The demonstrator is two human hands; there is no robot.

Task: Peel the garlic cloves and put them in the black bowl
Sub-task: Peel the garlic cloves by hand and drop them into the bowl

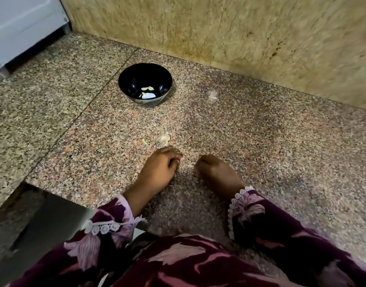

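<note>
Your left hand [157, 168] rests on the speckled granite counter [260, 141], fingers curled; whether it pinches a clove, cannot tell. Your right hand [215, 172] is curled too, contents hidden. Pale papery garlic skins [165, 138] lie between your hands and the glossy black bowl [145, 84], probably dropped there to keep the bowl clean. Pale peeled garlic cloves [147, 92] sit inside it.

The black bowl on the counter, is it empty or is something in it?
Not empty. The black bowl stands upright and holds a few pale pieces at its bottom, likely peeled garlic.
</note>
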